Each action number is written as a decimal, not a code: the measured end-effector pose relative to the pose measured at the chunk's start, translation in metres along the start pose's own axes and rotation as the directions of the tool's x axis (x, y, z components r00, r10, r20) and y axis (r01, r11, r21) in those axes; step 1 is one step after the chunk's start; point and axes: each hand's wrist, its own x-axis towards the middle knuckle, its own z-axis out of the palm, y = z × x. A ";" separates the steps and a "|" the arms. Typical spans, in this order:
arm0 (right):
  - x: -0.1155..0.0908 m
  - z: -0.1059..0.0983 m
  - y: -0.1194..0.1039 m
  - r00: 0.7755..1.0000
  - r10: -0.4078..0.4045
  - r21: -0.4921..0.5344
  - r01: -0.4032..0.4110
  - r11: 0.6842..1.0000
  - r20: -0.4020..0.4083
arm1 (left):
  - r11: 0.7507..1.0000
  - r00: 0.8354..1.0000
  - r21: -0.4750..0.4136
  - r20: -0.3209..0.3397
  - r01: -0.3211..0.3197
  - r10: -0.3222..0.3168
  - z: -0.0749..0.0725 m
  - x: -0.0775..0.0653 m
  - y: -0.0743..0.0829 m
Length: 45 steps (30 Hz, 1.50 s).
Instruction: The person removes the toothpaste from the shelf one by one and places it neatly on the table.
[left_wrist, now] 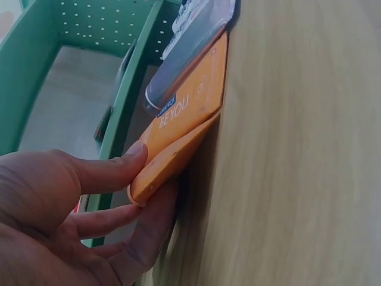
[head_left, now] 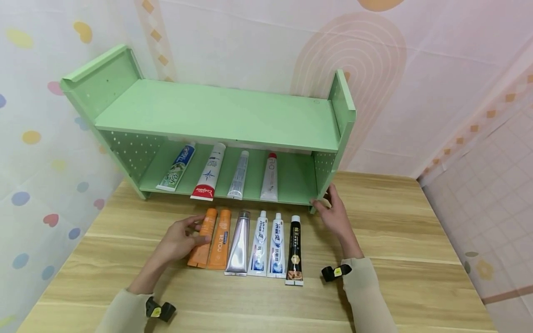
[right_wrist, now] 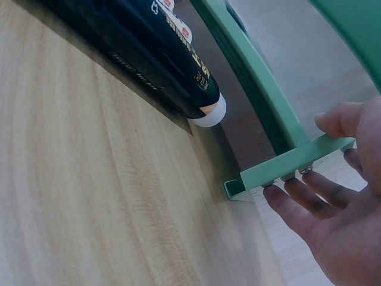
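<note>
With my left hand (head_left: 180, 239) I pinch a matte orange squeeze tube (head_left: 203, 243), thumb on one face and fingers on the other; it is the leftmost in a row on the light wood-grain desk (head_left: 399, 226), and my wrist view shows it tilted beside a second orange tube lettered BE YOU (head_left: 220, 243). My right hand (head_left: 334, 217) grips the low front corner of a pale green two-level shelf rack (head_left: 216, 106), thumb on one side of its end panel and fingertips on the other.

To the right of the orange pair lie a shiny silvery-lilac tube (head_left: 239, 245), two slim white tubes with blue print (head_left: 259, 249) and a black tube with a white cap (head_left: 295, 249), all caps toward the rack.

On the rack's lower level, from left to right, I see a green-and-blue tube (head_left: 176, 169), a white Colgate tube with a red end (head_left: 209, 171), a slim silvery-white tube (head_left: 238, 175) and a pale tube with a red cap (head_left: 270, 178), set apart from one another.
</note>
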 end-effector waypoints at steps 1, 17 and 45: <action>0.000 0.000 0.000 1.000 0.003 0.000 -0.003 1.000 0.000 | 1.000 1.000 0.002 0.001 0.002 -0.002 0.000 0.000 0.000; 0.001 0.001 0.000 1.000 0.007 0.010 -0.007 1.000 -0.003 | 0.996 0.999 0.081 -0.037 0.023 -0.020 -0.004 -0.005 0.000; 0.000 0.001 0.003 1.000 -0.004 -0.008 0.004 1.000 -0.003 | 0.923 0.894 0.035 -0.238 -0.384 0.380 -0.040 -0.010 0.002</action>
